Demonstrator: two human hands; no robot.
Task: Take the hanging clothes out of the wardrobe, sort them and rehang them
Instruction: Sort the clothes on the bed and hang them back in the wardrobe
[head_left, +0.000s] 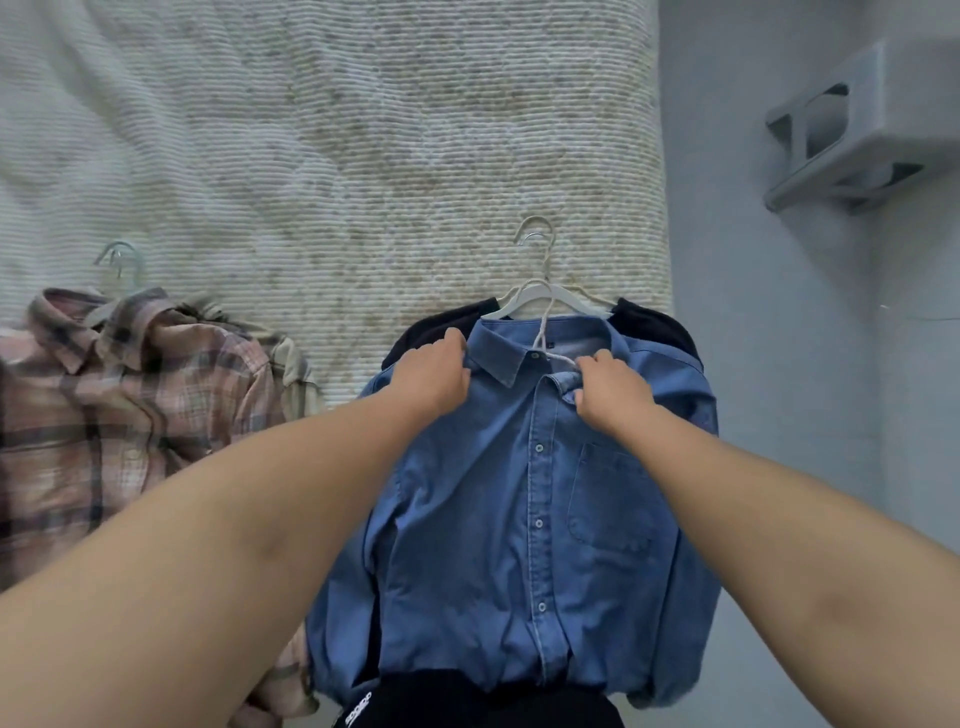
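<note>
Item: blue denim shirt (524, 483), button-front, one chest pocket. Lies face up on the bed (322, 156), at 6 o'clock of the view, on top of a dark garment (657, 325) whose shoulders show at 11 and 1 o'clock of the collar. White hangers (540, 291) with hooks pointing to 12 o'clock project above the neckline.

Grip, left hand (434, 376): fingers curled over the collar's left shoulder edge, pinching cloth. Grip, right hand (610, 387): fingers bunched on the placket just below the collar, pinching fabric beside a thin white hanger wire.

Handling, judged: soft, limp, light to moderate in weight; not fragile, not slippery. Will sag and fold if lifted by the cloth alone. Best hold is the hanger neck or hook, or both shoulder seams together.

Neighbours: plaid shirt (119, 405) on its own hanger at 9 o'clock, well apart. Black garment with white lettering (358, 714) at 6 o'clock, touching the hem.

Edges and room: bed edge runs close along the shirt's right sleeve at 3 o'clock; floor beyond. Open bedspread from 10 to 12 o'clock.
</note>
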